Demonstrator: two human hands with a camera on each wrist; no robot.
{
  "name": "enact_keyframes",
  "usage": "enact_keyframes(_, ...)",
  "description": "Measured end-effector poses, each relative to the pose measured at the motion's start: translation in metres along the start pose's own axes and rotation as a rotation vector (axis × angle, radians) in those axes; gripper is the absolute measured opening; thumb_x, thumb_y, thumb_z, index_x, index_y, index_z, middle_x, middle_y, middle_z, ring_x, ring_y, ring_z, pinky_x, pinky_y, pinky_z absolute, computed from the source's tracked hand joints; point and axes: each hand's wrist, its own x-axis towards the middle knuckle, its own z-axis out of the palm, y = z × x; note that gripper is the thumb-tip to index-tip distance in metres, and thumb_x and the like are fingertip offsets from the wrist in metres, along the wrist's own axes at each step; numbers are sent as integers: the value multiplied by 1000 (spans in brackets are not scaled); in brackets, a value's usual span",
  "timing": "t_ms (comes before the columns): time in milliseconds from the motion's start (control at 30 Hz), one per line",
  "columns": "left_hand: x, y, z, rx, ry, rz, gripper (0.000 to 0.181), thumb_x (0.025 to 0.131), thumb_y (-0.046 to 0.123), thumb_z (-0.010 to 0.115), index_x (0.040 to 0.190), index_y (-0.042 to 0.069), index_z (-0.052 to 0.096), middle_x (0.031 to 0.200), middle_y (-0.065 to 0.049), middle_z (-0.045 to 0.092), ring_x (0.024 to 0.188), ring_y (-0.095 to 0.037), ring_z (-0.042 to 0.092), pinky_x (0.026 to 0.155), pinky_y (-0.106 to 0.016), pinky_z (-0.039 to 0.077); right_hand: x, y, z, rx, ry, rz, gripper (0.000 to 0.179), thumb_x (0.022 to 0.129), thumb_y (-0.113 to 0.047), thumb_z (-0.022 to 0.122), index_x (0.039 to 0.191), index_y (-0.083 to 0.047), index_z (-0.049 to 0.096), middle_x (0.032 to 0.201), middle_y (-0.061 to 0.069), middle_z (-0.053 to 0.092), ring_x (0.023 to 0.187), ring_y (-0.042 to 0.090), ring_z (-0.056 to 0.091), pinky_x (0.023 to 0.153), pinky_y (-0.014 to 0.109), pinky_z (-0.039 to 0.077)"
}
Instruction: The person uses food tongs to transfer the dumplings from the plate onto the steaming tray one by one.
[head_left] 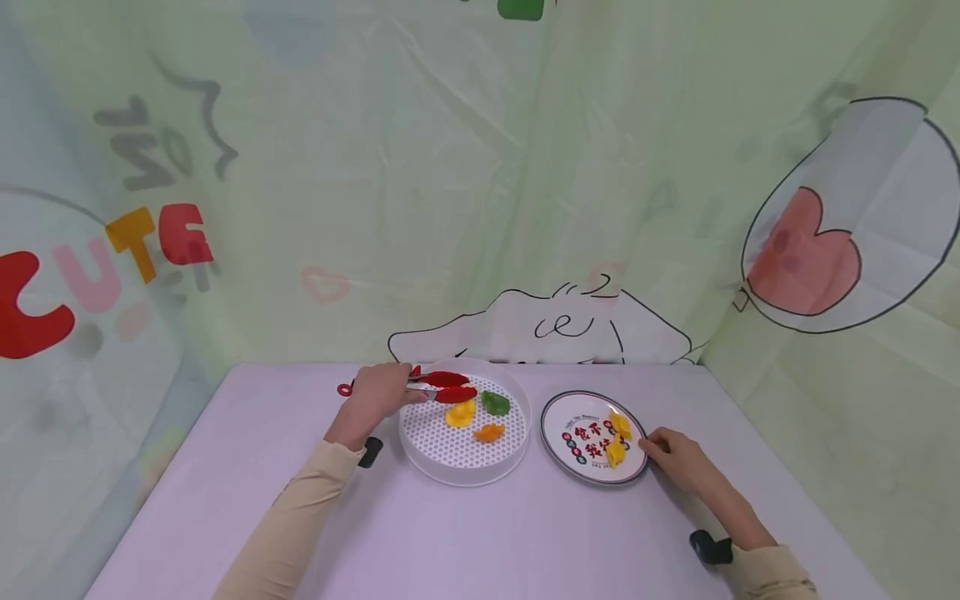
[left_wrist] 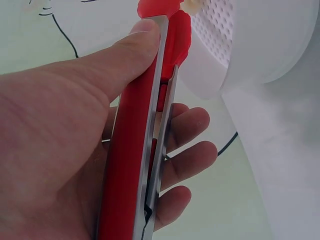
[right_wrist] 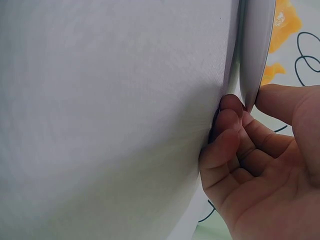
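Note:
My left hand grips red-handled metal tongs with red tips, thumb on one arm and fingers along the other. The tips lie over a round white steamer tray with a perforated base. A pale yellowish piece shows right at the tips in the left wrist view, mostly hidden. In the tray are a yellow dumpling-like piece, a green one and an orange one. My right hand pinches the right rim of a white plate carrying two yellow pieces, thumb on top and fingers beneath.
The tray and plate stand side by side on a pale lilac-white table. Behind it hangs a light green printed curtain, which also closes off both sides. Dark wrist straps sit at both sleeves.

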Motion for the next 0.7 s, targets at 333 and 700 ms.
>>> enact_keyframes(333,-5,3,-11,-14,-17,-16,57,83,50,78,118,7,64,91,-7,69,78,-21,59,65,-29,52,1,0,-1,-3,-11,9,38,104,-27,54,114,8,58,92,14,62,85,23,54,74,32,50)
enact_keyframes(700,-13,31,-21,132,55,48,71,85,60,71,129,5,61,114,-12,71,92,-27,67,80,-37,60,1,2,0,1,-2,-9,37,104,-27,54,114,8,59,92,13,61,85,23,54,73,32,49)
